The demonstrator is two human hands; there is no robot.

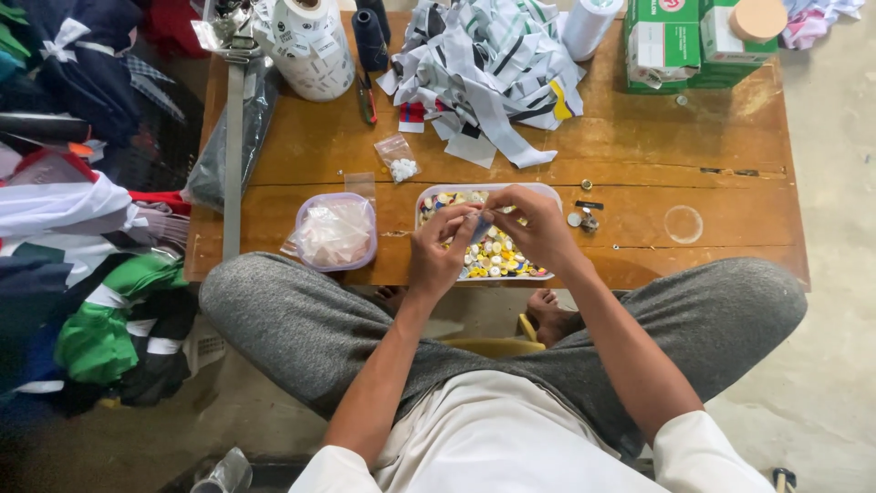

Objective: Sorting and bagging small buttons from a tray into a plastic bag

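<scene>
My left hand (440,245) and my right hand (534,224) meet over a white rectangular tray (547,191) filled with several coloured buttons (497,256). Both pinch a small bluish item (481,225) between their fingertips; its kind is too small to tell. The tray lies at the near edge of a low wooden table (639,146). I sit cross-legged in grey trousers, knees against the table's front.
A lidded purple tub (336,232) and a small bag of white buttons (400,159) lie left of the tray. Fabric label strips (493,64), thread cones (370,36), a label roll (310,46) and green boxes (666,41) line the back. Clothes (82,228) pile at the left.
</scene>
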